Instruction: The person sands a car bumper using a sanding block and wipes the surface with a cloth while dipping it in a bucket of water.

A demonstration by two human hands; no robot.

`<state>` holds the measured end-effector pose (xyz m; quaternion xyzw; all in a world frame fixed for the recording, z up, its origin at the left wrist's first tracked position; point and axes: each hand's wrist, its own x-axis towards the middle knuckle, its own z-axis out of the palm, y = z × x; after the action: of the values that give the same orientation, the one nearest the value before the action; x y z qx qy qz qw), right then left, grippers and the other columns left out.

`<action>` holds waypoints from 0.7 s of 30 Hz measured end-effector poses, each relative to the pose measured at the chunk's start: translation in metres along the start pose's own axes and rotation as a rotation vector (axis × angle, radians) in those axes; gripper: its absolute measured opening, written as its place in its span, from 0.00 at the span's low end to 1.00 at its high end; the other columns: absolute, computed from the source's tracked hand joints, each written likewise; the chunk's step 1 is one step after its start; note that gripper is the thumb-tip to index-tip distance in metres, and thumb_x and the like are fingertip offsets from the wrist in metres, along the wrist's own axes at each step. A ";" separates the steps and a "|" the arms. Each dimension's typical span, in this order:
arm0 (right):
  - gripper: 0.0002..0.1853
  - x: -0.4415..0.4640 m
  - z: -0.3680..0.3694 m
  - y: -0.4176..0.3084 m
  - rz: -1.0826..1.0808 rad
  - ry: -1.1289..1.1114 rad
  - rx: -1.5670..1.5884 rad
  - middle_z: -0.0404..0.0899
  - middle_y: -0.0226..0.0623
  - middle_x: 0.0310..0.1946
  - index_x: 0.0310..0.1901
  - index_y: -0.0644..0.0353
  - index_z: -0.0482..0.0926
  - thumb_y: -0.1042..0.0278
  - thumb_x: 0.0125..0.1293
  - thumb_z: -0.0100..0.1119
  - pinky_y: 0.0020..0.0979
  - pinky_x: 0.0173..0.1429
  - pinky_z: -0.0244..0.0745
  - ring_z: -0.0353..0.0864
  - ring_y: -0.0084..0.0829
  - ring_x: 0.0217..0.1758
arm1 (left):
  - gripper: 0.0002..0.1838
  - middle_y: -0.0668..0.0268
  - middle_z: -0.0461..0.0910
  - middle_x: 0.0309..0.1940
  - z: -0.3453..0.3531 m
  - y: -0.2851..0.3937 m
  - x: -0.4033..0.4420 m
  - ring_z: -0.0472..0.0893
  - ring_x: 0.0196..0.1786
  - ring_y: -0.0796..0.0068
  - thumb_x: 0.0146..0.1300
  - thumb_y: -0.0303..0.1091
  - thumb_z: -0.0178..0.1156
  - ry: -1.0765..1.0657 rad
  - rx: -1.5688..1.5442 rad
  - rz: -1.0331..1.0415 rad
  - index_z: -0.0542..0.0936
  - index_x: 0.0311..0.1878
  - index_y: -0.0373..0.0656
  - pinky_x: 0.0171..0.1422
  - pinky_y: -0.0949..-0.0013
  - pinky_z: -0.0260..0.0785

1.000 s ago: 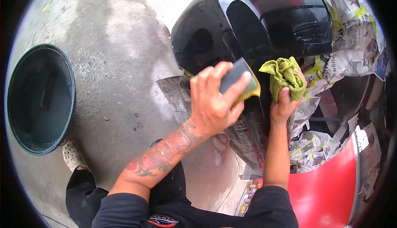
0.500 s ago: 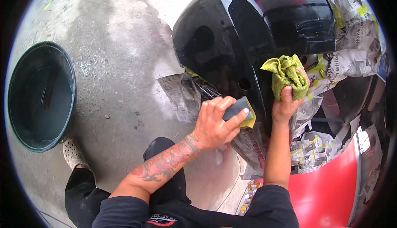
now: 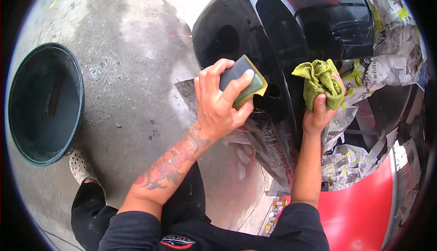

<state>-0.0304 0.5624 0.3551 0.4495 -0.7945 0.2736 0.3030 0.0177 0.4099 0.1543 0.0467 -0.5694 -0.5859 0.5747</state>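
My left hand (image 3: 219,97) is closed around a sanding block (image 3: 249,88) wrapped in sandpaper, dark grey on one face and yellow on its edge. The block is over the lower left part of a glossy black bumper (image 3: 287,28); whether it touches the surface I cannot tell. In my right hand (image 3: 317,118) is a bunched green cloth (image 3: 322,84), gripped upright in front of the bumper. The thumb lies across the cloth's lower side, and most of the other fingers are hidden behind it.
A dark round tub (image 3: 27,146) of water stands on the concrete floor (image 3: 132,69) at left, near my shoe (image 3: 82,165). Taped newspaper (image 3: 387,71) masks the area right of the bumper. Below is a red panel (image 3: 355,217); small bottles (image 3: 275,212) stand beside it.
My left hand has moved up and a little left with the sanding block, turning it on the way. The right hand with the cloth has barely shifted.
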 end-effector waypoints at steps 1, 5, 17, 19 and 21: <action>0.40 0.001 0.000 0.001 -0.003 0.000 0.006 0.74 0.46 0.67 0.68 0.69 0.73 0.44 0.67 0.73 0.43 0.79 0.62 0.73 0.42 0.72 | 0.35 0.53 0.76 0.62 -0.001 0.000 -0.003 0.77 0.55 0.51 0.42 0.28 0.76 -0.008 0.000 -0.003 0.84 0.61 0.54 0.62 0.51 0.68; 0.40 0.001 0.002 0.000 0.000 0.006 0.029 0.74 0.46 0.68 0.68 0.69 0.74 0.44 0.67 0.74 0.43 0.80 0.62 0.73 0.42 0.72 | 0.38 0.55 0.77 0.61 0.002 0.001 -0.032 0.77 0.58 0.52 0.39 0.31 0.77 -0.059 -0.039 0.061 0.86 0.62 0.55 0.62 0.51 0.68; 0.40 0.002 0.004 -0.005 0.007 0.001 0.030 0.75 0.47 0.68 0.68 0.69 0.74 0.44 0.67 0.74 0.42 0.79 0.63 0.74 0.41 0.71 | 0.35 0.53 0.77 0.58 -0.003 0.009 -0.013 0.77 0.56 0.52 0.41 0.27 0.77 -0.027 0.014 0.024 0.87 0.59 0.53 0.60 0.53 0.70; 0.40 0.003 0.003 -0.005 -0.007 -0.006 0.006 0.75 0.47 0.67 0.68 0.69 0.74 0.44 0.67 0.74 0.42 0.79 0.63 0.74 0.41 0.71 | 0.36 0.52 0.77 0.58 -0.005 0.008 -0.036 0.78 0.56 0.51 0.38 0.29 0.77 -0.076 0.016 0.049 0.87 0.59 0.53 0.59 0.52 0.71; 0.40 0.002 0.003 -0.003 -0.002 0.002 0.009 0.75 0.47 0.67 0.68 0.69 0.74 0.43 0.67 0.74 0.42 0.79 0.63 0.74 0.41 0.71 | 0.36 0.54 0.77 0.58 0.000 0.024 -0.054 0.78 0.56 0.52 0.40 0.33 0.77 -0.178 -0.062 0.116 0.87 0.61 0.58 0.58 0.51 0.71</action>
<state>-0.0291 0.5574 0.3555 0.4515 -0.7926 0.2773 0.3018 0.0506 0.4567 0.1390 -0.0565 -0.6018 -0.5706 0.5559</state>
